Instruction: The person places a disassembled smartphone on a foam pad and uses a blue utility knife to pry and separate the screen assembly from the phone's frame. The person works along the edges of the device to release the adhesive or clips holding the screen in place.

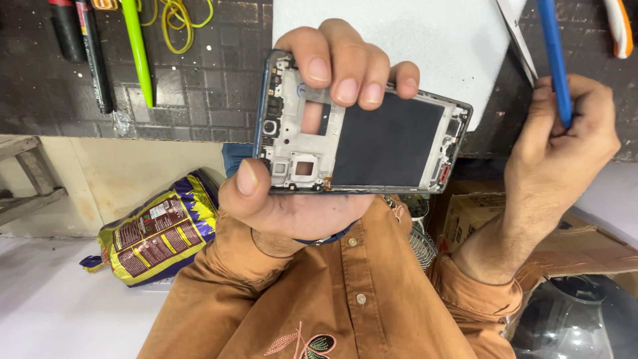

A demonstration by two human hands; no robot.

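Left hand (299, 193) clamped around opened phone frame (362, 133), thumb near, fingertips over far edge, bare inside turned up for viewing. Right hand (565, 139) at right, closed on blue pry tool (555, 60), kept clear. White sheet (432, 40) beyond.

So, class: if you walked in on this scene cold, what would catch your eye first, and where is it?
First, the opened phone frame at centre, its inner side bared, gripped by the left hand with fingers over its top edge. Next, the blue pry tool pinched upright in the right hand at upper right. Lower left, a bright yellow and purple packet lies on the floor.
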